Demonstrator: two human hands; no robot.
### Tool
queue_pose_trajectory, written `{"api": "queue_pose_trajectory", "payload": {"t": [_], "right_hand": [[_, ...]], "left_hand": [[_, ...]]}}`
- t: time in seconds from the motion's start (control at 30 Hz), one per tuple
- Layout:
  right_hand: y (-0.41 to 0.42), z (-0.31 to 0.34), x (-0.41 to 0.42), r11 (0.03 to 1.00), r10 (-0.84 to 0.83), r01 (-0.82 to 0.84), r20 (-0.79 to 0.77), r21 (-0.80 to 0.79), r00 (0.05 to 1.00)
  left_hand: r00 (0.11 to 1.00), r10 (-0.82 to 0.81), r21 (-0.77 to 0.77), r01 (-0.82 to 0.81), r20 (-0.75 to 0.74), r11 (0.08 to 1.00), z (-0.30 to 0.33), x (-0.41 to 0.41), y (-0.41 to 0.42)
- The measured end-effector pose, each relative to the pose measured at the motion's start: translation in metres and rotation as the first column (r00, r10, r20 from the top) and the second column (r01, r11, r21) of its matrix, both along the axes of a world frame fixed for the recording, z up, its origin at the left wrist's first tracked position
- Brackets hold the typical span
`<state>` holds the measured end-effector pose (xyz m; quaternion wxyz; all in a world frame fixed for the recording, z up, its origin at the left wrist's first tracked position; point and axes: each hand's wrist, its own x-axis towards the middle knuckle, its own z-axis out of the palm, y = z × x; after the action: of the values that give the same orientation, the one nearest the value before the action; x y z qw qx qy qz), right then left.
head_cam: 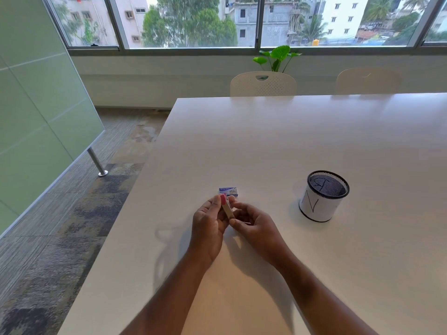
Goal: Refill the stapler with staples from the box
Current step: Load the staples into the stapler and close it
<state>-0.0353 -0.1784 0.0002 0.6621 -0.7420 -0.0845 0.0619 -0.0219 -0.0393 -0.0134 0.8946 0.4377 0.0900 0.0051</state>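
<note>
A small stapler (226, 206) with a pink top and a metal underside is held just above the white table (278, 141), its pink end pointing away from me. My left hand (210, 224) grips it along its left side. My right hand (254, 223) pinches its near end with thumb and fingers. A small blue and white staple box (229, 191) lies flat on the table just beyond the stapler's tip; it looks closed. No loose staples show.
A black mesh pen cup (323, 197) wrapped in white paper stands to the right of my hands. Two white chairs (263, 83) line the table's far side, a green plant (277, 56) behind them. The table's left edge drops to carpet.
</note>
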Motion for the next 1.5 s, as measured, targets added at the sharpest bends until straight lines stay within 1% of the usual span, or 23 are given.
{"api": "queue_pose_trajectory", "payload": {"t": [0.1, 0.17, 0.27, 0.33, 0.37, 0.43, 0.5, 0.57, 0.67, 0.7, 0.77, 0.93, 1.17, 1.3, 1.5], "right_hand": [[-0.001, -0.004, 0.002, 0.997, -0.033, 0.036, 0.041, -0.068, 0.999], [-0.004, -0.007, 0.004, 0.994, -0.055, 0.059, 0.049, -0.097, 0.997], [-0.010, -0.011, 0.009, 0.984, -0.088, 0.099, 0.082, -0.146, 0.993], [-0.014, -0.012, 0.013, 0.972, -0.081, 0.106, 0.125, -0.211, 0.989], [-0.016, -0.012, 0.014, 0.964, -0.070, 0.104, 0.145, -0.243, 0.987], [-0.020, -0.012, 0.016, 0.941, -0.039, 0.105, 0.206, -0.322, 0.978], [-0.022, -0.011, 0.017, 0.904, 0.006, 0.111, 0.274, -0.412, 0.962], [-0.023, -0.010, 0.017, 0.872, 0.047, 0.117, 0.318, -0.475, 0.947], [-0.024, -0.009, 0.015, 0.839, 0.091, 0.117, 0.349, -0.532, 0.933], [-0.024, -0.009, 0.014, 0.827, 0.103, 0.117, 0.353, -0.550, 0.930], [-0.024, -0.009, 0.013, 0.814, 0.116, 0.113, 0.351, -0.569, 0.929], [-0.024, -0.009, 0.012, 0.790, 0.128, 0.130, 0.368, -0.599, 0.921], [-0.022, -0.013, 0.014, 0.770, 0.135, 0.143, 0.378, -0.622, 0.916], [-0.022, -0.016, 0.013, 0.758, 0.144, 0.139, 0.372, -0.637, 0.917], [-0.022, -0.019, 0.011, 0.779, 0.135, 0.164, 0.417, -0.606, 0.899]], "left_hand": [[1.000, -0.015, -0.001, 0.015, 0.008, 1.000, 0.000, 0.001, 0.004], [1.000, -0.024, 0.040, 0.023, 0.014, 0.999, 0.003, 0.001, 0.008], [0.999, -0.036, 0.199, 0.030, 0.027, 0.980, 0.008, 0.001, 0.015], [0.998, -0.049, 0.385, 0.028, 0.043, 0.922, 0.010, -0.002, 0.020], [0.997, -0.059, 0.498, 0.022, 0.058, 0.867, 0.010, -0.003, 0.023], [0.992, -0.098, 0.696, 0.012, 0.084, 0.718, 0.009, -0.003, 0.028], [0.986, -0.145, 0.832, 0.011, 0.084, 0.555, 0.010, -0.004, 0.031], [0.982, -0.165, 0.907, -0.011, 0.089, 0.422, 0.009, -0.005, 0.032], [0.973, -0.196, 0.962, -0.071, 0.125, 0.263, 0.006, -0.006, 0.032], [0.968, -0.211, 0.972, -0.087, 0.134, 0.217, 0.006, -0.006, 0.032], [0.962, -0.235, 0.982, -0.107, 0.142, 0.155, 0.005, -0.006, 0.031], [0.954, -0.261, 0.988, -0.129, 0.147, 0.083, 0.003, -0.007, 0.030], [0.945, -0.283, 0.987, -0.154, 0.162, 0.050, 0.000, -0.006, 0.030], [0.945, -0.290, 0.988, -0.148, 0.154, 0.043, -0.001, -0.006, 0.031], [0.942, -0.272, 0.980, -0.181, 0.197, 0.084, 0.001, -0.008, 0.031]]}}
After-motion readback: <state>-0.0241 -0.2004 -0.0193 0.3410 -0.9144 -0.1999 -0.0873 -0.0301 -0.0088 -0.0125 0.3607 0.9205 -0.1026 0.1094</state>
